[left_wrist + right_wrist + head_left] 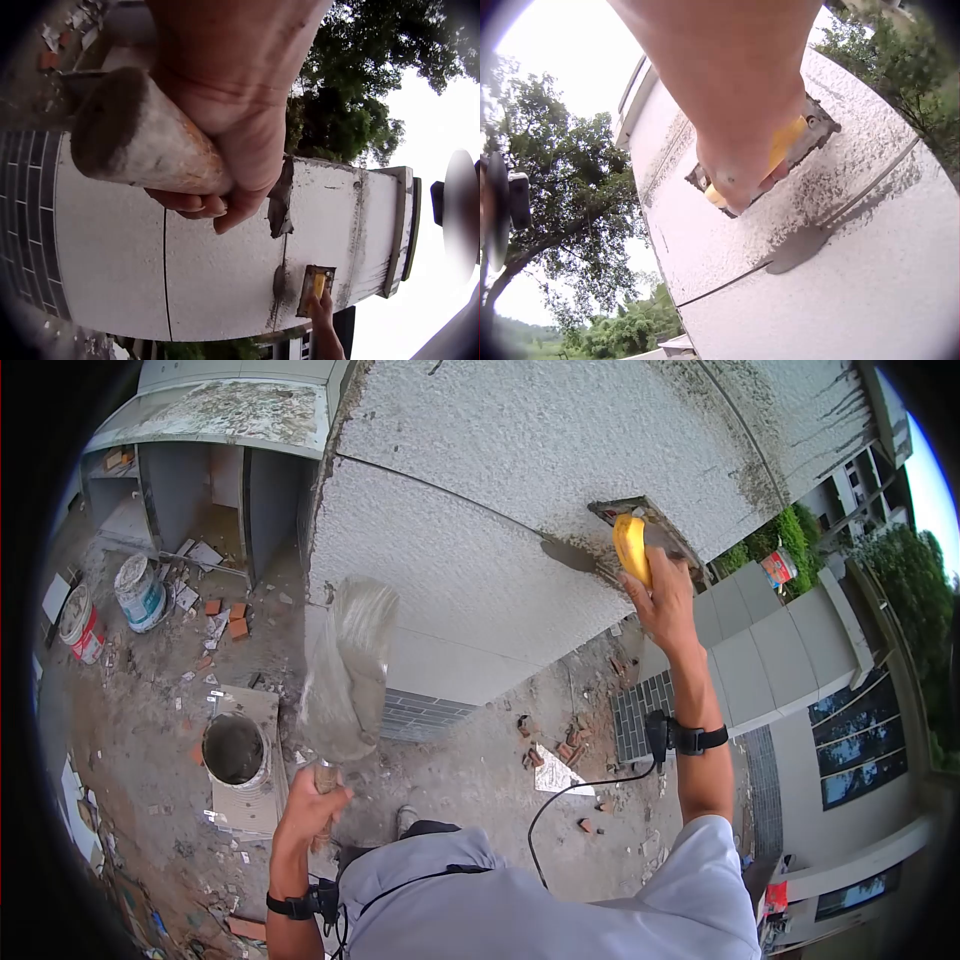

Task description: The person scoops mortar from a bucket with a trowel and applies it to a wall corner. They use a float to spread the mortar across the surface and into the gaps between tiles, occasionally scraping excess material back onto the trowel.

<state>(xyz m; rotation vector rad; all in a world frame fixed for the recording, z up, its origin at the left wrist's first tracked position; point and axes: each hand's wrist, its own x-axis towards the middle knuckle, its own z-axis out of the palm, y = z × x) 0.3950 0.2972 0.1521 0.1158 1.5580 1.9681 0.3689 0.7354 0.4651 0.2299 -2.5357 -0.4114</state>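
Observation:
My right hand [665,595] grips the yellow handle of a plastering trowel [628,545], its rectangular plate against the rough white wall [450,510]. Beside the plate, a smear of wet grey mortar [802,247] lies across a groove in the wall. Low on the left, my left hand [315,800] holds a broad-bladed trowel [348,670] by its thick wooden handle [172,142]. That blade is smeared with mortar and points up toward the wall. The left wrist view has the handle's butt close up, with fingers wrapped around it.
A bucket of grey mortar [235,750] stands on a board [245,815] at lower left. Two more buckets, one white and blue [140,595], one white and red [82,625], stand farther back. Broken bricks [238,622] and rubble litter the ground. A black cable [535,820] hangs from my right wrist.

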